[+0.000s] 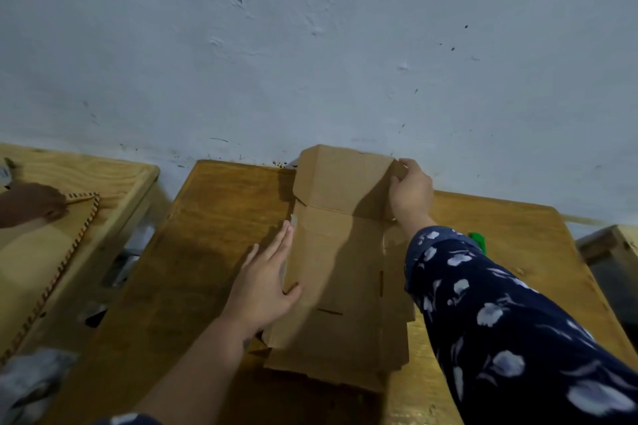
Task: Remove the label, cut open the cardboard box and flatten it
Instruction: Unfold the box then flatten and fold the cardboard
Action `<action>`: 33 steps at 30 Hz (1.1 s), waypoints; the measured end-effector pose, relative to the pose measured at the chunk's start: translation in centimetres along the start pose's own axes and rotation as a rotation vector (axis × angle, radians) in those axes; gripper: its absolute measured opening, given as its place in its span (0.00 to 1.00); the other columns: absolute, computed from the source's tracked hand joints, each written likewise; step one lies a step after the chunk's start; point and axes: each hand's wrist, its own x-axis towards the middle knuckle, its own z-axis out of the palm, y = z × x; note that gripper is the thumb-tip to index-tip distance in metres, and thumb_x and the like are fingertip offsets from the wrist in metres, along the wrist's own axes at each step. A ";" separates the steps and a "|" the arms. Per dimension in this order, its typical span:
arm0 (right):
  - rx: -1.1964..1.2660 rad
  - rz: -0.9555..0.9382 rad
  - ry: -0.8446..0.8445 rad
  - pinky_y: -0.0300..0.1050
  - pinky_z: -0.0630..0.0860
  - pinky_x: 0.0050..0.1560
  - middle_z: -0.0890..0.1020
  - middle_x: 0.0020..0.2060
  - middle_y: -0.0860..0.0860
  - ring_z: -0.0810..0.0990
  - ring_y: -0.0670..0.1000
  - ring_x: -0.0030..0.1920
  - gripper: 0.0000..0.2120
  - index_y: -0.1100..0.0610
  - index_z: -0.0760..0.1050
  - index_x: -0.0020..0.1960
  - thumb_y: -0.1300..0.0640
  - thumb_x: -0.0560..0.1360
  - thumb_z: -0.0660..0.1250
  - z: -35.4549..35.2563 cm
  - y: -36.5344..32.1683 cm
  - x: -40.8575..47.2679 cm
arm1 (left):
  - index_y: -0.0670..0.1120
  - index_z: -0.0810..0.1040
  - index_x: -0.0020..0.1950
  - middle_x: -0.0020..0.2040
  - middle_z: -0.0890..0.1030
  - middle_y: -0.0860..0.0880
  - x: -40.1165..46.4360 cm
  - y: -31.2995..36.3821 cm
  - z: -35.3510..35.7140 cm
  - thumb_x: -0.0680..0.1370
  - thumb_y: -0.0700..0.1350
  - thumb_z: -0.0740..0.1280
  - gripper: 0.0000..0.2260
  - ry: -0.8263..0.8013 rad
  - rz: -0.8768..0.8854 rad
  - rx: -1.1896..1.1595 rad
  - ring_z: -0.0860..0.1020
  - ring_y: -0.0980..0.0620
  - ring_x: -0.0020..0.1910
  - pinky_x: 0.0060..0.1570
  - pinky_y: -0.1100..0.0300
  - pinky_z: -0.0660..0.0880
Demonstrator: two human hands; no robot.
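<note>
Nearest the camera, the opened cardboard box [340, 286] lies mostly flat down the middle of the wooden bench [193, 269], its near edge by the person's body and its far end reaching toward the wall [310, 45]. The left hand [266, 281] rests on the box's left edge, fingers stretched out straight and together, palm down, the thumb hooked over the cardboard; its grip is spread flat, clasping nothing. Farther on, the right arm in a dark flowered sleeve [500, 304] crosses the right side of the box. A small green thing [478, 240] peeks out just behind the sleeve; what it is cannot be told. Farthest, the right hand [411, 188] pinches the right corner of the upright far flap [341, 179], thumb in front and fingers curled behind. That flap stands raised, close against the wall. To the left, a second bench [114, 179] stands apart.
</note>
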 end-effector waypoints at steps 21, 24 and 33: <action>-0.602 -0.119 -0.393 0.69 0.34 0.70 0.40 0.77 0.56 0.35 0.59 0.76 0.30 0.47 0.42 0.77 0.39 0.79 0.45 3.3 2.0 -22.9 | 0.48 0.36 0.77 0.79 0.44 0.52 -2.1 -0.5 -1.3 0.70 0.65 0.69 0.52 -0.094 -0.137 0.201 0.46 0.55 0.78 0.75 0.44 0.46; -0.624 -0.104 -0.423 0.69 0.34 0.70 0.36 0.77 0.54 0.32 0.59 0.75 0.30 0.44 0.34 0.76 0.37 0.78 0.39 3.6 3.3 -24.8 | 0.47 0.37 0.78 0.79 0.44 0.51 -3.2 -1.0 -1.3 0.69 0.70 0.65 0.52 -0.136 -0.179 0.200 0.45 0.53 0.78 0.75 0.43 0.45; -0.623 -0.059 -0.377 0.68 0.33 0.70 0.35 0.77 0.53 0.32 0.58 0.75 0.30 0.42 0.34 0.76 0.36 0.77 0.38 3.7 3.8 -26.8 | 0.47 0.46 0.79 0.79 0.48 0.52 -6.4 -3.1 -2.6 0.75 0.70 0.51 0.41 -0.095 -0.201 0.148 0.46 0.55 0.78 0.75 0.45 0.43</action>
